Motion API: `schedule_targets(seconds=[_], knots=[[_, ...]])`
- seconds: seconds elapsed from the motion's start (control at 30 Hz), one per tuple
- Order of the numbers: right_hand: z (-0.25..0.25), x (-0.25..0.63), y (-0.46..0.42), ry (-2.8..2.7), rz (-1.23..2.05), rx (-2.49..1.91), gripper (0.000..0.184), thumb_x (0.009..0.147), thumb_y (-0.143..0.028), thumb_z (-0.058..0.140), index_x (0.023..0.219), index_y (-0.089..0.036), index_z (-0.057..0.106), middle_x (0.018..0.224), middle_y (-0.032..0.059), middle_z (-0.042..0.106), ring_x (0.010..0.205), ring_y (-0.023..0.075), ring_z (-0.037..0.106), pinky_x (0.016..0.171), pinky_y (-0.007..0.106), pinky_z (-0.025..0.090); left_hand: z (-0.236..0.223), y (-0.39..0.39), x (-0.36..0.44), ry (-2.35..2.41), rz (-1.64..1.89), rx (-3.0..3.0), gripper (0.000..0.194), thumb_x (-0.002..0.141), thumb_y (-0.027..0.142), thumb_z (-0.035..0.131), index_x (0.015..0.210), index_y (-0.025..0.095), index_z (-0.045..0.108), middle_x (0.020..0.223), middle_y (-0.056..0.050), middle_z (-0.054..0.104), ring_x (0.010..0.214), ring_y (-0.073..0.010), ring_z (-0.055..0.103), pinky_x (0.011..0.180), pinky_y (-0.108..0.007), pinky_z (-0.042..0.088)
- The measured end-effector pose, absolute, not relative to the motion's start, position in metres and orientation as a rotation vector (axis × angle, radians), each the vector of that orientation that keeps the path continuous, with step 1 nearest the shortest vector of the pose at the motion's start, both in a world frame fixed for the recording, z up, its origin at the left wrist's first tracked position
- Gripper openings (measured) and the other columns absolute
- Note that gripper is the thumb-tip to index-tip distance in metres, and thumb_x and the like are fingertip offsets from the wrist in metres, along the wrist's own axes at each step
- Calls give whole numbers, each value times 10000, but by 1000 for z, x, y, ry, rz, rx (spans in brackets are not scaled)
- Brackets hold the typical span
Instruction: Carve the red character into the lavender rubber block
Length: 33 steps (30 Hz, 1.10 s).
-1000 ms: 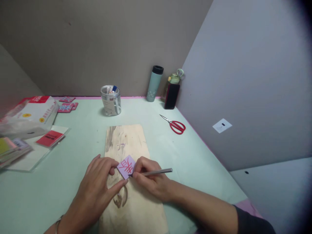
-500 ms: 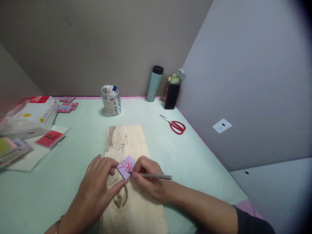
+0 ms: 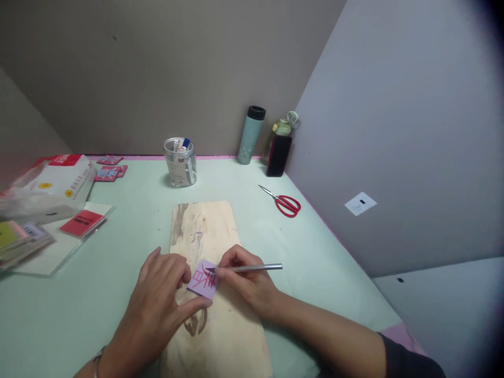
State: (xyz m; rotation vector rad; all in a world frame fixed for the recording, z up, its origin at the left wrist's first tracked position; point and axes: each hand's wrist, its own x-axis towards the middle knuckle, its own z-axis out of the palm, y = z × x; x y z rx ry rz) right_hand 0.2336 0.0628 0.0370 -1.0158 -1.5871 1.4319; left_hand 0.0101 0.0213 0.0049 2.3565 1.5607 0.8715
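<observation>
A small lilac paper square (image 3: 202, 281) with a red character on it lies on a pale wooden board (image 3: 208, 231). My left hand (image 3: 157, 302) rests on the board and presses the square down with its fingertips, thumb at the square's lower edge. My right hand (image 3: 246, 278) is closed on a thin metal craft knife (image 3: 252, 268), held like a pen. The knife's tip touches the middle of the paper square.
Red-handled scissors (image 3: 286, 203) lie to the right of the board. A clear jar of pens (image 3: 180, 161), a teal flask (image 3: 251, 135) and a dark phone (image 3: 277, 155) stand at the back. Paper packs (image 3: 47, 184) and red cards (image 3: 81, 223) lie at the left. Walls close in at right.
The paper square has turned and shifted slightly under my left fingers. My right hand has lifted the knife's handle and moved the tip from the square's right corner onto its middle.
</observation>
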Motion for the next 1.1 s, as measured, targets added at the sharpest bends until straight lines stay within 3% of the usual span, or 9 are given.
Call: schedule_targets(seconds=[0.07,0.13,0.23,0.5,1.1], knots=[[38,234,62,-1619,1392,-1020,207,896,-351,690,803,-201,581,703,-21,565,628,134,479,603,276,368,4,22,10,1521,899,2374,446,861,590,757,988,248,500,978,-27,625,1035,-306,631,1148,-627,325],[39,235,61,-1657,1363,-1008,200,910,-342,663,802,-203,569,691,-28,542,613,131,458,590,273,358,1,22,8,1471,895,2397,536,892,575,725,1248,234,514,1236,-89,649,1285,-348,567,1197,-601,304],[39,236,60,-1699,1323,-997,181,911,-321,645,805,-204,557,686,-31,533,600,127,452,577,268,361,-2,22,7,1405,845,2437,669,978,504,631,1532,258,345,1500,-95,562,1448,-315,472,1248,-546,273],[38,235,55,-1874,1025,-922,189,900,-232,635,750,-213,521,700,-25,544,598,123,457,580,265,363,0,20,12,1611,938,2387,483,954,530,658,1301,235,498,1212,-94,649,1262,-343,572,1204,-625,292],[36,234,55,-2044,932,-886,189,942,-217,585,782,-224,482,747,-12,547,646,141,479,619,273,374,1,19,14,1605,923,2378,400,961,437,647,1286,258,495,1207,-77,616,1293,-325,537,1188,-615,298]])
